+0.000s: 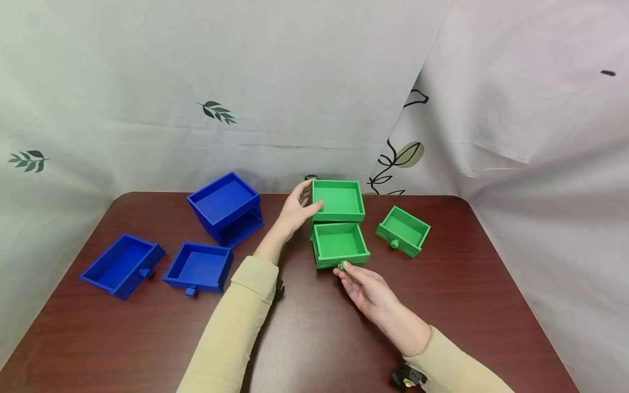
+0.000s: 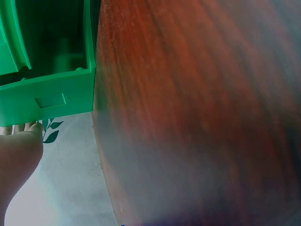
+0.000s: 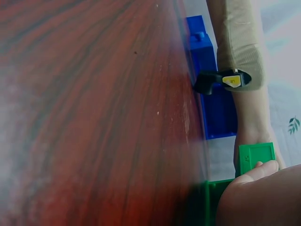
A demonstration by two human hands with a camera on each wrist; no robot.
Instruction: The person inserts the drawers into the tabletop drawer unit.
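A small green cabinet (image 1: 338,197) with a tray-like top stands at the back middle of the table. Its upper drawer (image 1: 339,241) sticks out toward me, and beneath it the left wrist view shows an open slot (image 2: 56,47). My left hand (image 1: 295,212) grips the cabinet's left side, thumb over the top rim and fingers along the outer wall. With thumb and fingertips, my right hand (image 1: 371,292) pinches the round knob (image 1: 342,266) of that drawer. A second green drawer (image 1: 403,231) lies apart to the right.
At the left stands a blue cabinet (image 1: 225,204) with an open front slot. Two blue drawers, one outer (image 1: 123,266) and one inner (image 1: 196,266), lie in front of it. A patterned cloth (image 1: 295,82) hangs behind the dark wooden table (image 1: 314,333).
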